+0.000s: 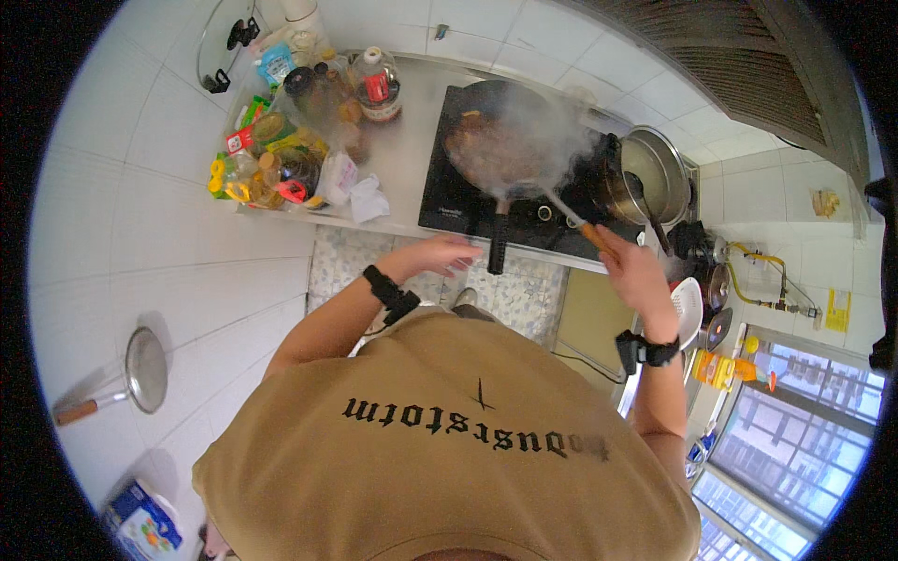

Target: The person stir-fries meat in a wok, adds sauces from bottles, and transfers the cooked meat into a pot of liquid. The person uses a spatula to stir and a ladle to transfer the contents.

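Observation:
My right hand (637,270) is closed around the wooden handle of a metal spatula (563,207), whose head reaches into the steaming wok. Brown food (491,147) lies in the dark wok (508,95), partly veiled by steam. The wok sits on a black glass cooktop (438,200), its black handle (497,245) pointing towards me. Just left of that handle hovers my left hand (445,254), fingers loosely apart and holding nothing; a small gap separates them.
Right of the wok stands a steel pot (656,168) with a dark ladle (649,210) across it. Bottles and seasoning packets (280,158) crowd the counter's left end, near crumpled white tissue (370,199). A range hood (744,63) overhangs the back right. A strainer (147,370) hangs on the left wall.

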`<state>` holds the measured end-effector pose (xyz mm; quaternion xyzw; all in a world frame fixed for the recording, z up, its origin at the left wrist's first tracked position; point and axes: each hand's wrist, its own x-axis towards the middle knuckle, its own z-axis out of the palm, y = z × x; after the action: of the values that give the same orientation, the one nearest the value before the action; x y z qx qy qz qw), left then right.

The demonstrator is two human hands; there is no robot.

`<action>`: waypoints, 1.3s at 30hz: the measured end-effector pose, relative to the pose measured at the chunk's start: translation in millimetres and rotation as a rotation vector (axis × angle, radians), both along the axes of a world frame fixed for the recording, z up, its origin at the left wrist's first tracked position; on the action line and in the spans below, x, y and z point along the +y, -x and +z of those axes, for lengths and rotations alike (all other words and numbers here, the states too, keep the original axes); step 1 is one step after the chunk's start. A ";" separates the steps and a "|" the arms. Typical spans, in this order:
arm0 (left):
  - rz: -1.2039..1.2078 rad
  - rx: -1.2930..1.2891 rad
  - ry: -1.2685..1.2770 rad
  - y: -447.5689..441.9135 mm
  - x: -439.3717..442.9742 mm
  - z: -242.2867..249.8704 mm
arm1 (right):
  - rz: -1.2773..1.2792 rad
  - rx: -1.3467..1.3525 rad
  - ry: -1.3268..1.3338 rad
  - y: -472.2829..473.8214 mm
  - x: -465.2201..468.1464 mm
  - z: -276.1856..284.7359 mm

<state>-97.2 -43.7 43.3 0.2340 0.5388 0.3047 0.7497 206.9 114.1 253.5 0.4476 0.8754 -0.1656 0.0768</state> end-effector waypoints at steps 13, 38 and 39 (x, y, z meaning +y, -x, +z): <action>0.686 -0.063 -0.045 -135.0 29.3 -28.8 | 0.043 0.303 -0.230 -15.7 66.7 -98.5; 0.665 0.088 -0.235 -137.6 23.6 41.0 | 0.074 0.301 -0.090 -36.7 7.8 -67.9; 0.696 0.151 -0.366 -134.9 24.0 37.2 | 0.067 0.286 -0.093 -37.3 7.4 -65.4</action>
<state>37.7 -19.7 80.6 0.1889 0.5765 0.6133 0.5059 244.2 121.4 188.1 0.3929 0.8987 -0.1841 -0.0642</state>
